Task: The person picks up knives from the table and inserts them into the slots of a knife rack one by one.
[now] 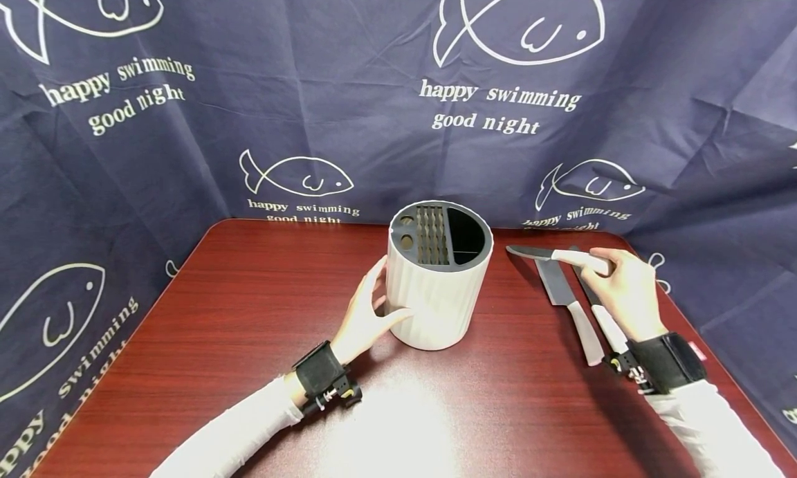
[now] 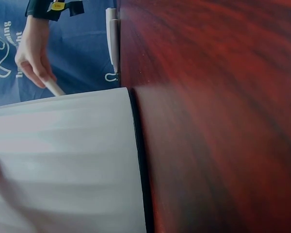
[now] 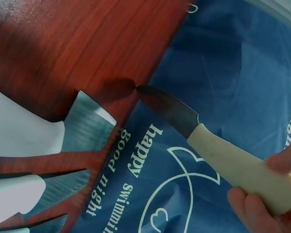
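Around the white ribbed cylinder (image 1: 438, 301), left hand (image 1: 364, 320) curls; right hand (image 1: 625, 288) grips white-handled grey-bladed knife (image 1: 568, 257), I'd keep left fingers low

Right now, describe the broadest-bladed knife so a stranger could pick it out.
On the red-brown table, find the white ribbed holder, then look right. There lies the pale-handled cleaver. Its broad, square-ended blade sets it apart from the narrower knife lying to its right.
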Motion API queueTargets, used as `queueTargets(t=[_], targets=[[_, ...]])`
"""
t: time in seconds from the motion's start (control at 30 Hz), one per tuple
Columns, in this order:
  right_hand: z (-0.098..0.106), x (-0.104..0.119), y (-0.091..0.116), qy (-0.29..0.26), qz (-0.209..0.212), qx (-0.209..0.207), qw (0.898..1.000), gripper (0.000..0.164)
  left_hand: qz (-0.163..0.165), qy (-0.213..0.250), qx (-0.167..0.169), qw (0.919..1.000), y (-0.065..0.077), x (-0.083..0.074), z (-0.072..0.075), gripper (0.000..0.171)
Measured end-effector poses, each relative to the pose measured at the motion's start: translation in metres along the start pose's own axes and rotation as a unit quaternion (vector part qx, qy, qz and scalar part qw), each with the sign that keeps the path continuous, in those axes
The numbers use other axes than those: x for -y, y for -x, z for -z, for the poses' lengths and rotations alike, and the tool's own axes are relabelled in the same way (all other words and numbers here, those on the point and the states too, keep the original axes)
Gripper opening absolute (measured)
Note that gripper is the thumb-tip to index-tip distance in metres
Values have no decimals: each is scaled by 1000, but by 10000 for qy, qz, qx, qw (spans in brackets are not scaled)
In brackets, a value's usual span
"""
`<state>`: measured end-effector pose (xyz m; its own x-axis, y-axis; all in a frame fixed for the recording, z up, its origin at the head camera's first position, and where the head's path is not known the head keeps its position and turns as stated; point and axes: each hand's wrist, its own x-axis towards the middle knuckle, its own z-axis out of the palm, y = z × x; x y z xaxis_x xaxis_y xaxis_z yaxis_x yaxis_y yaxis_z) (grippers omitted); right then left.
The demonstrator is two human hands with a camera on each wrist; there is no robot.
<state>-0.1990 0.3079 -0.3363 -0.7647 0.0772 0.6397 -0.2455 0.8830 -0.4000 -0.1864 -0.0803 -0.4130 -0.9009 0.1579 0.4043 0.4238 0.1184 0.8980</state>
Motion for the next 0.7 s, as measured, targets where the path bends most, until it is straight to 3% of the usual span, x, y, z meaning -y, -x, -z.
queueTargets(t=[0.7], targets=[[23, -5, -24, 9, -132, 342, 9993, 32, 37, -46, 69, 10000, 0, 0, 1, 93]])
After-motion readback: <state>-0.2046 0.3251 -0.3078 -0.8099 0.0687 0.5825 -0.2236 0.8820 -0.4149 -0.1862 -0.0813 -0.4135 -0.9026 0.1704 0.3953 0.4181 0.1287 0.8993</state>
